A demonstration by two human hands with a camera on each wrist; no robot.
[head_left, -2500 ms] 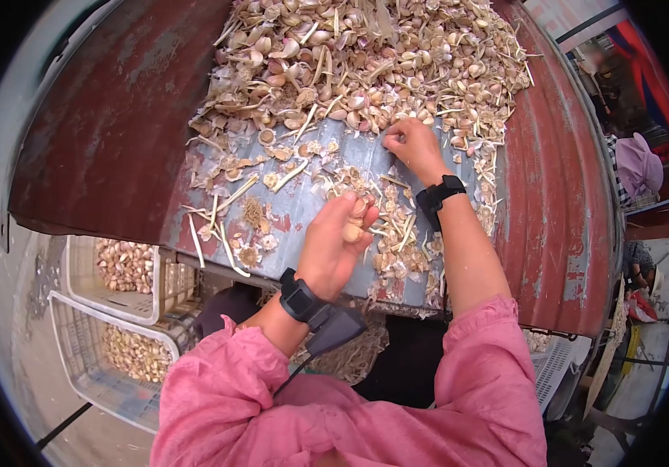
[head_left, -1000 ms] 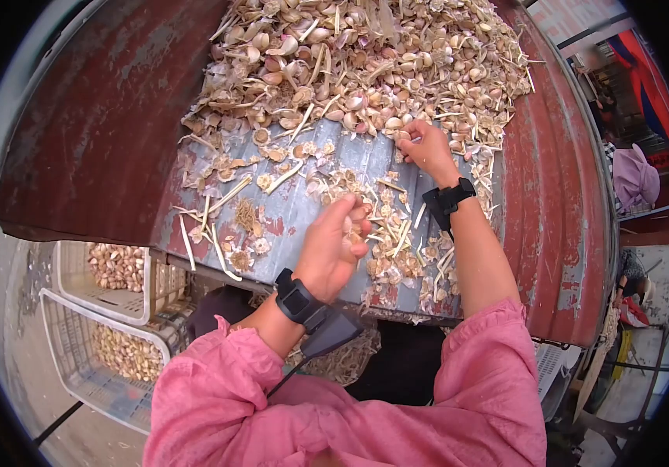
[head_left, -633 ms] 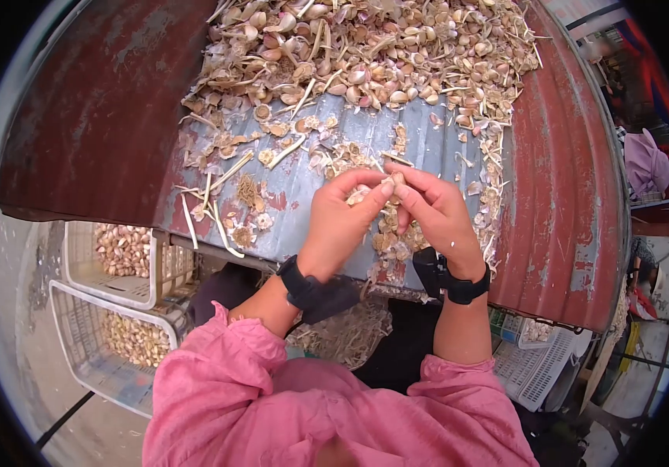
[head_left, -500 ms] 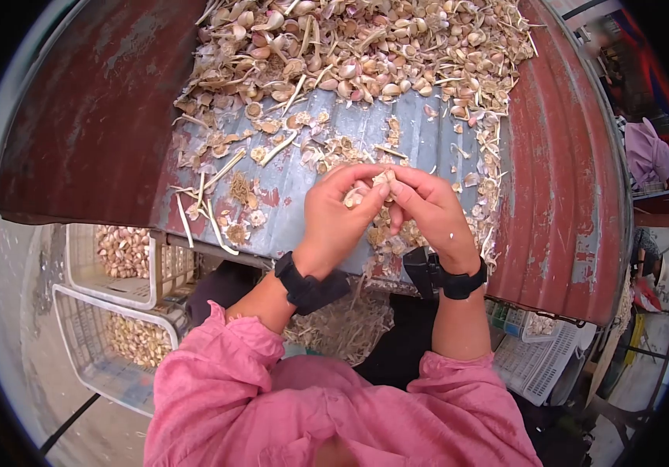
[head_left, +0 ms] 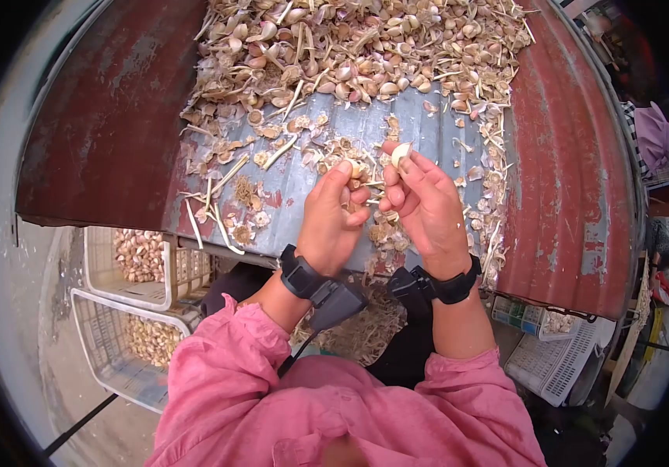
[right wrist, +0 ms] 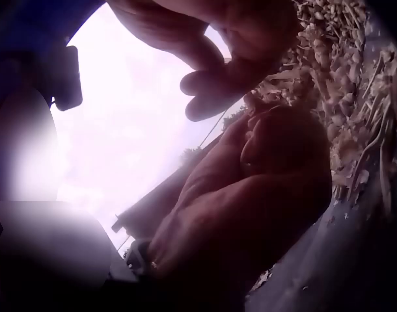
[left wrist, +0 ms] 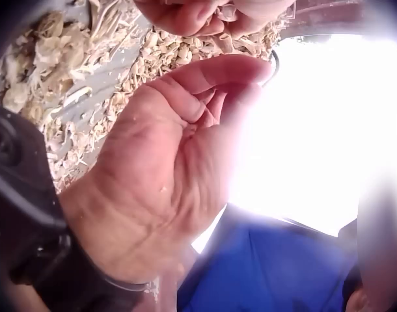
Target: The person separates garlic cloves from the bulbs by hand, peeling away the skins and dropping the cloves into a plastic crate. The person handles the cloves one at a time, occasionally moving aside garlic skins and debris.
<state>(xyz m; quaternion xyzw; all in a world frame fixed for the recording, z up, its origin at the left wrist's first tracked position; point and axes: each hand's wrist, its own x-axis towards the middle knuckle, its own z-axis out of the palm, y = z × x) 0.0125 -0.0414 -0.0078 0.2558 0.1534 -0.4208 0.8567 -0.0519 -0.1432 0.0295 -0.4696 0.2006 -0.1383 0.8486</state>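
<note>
The right hand (head_left: 433, 214) pinches a pale garlic clove (head_left: 401, 153), holding it up over the corrugated metal sheet (head_left: 408, 117). Just beside it, well within my sight, the left hand (head_left: 327, 228) curls round garlic pieces (head_left: 355, 169), partly hidden. A heap of cloves (head_left: 366, 58) lies beyond both hands.

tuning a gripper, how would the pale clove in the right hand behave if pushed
Probably stiff: the clove looks plump, pinched in the right hand. Likely light: it's small beside that hand. Its curved side may roll.
</note>
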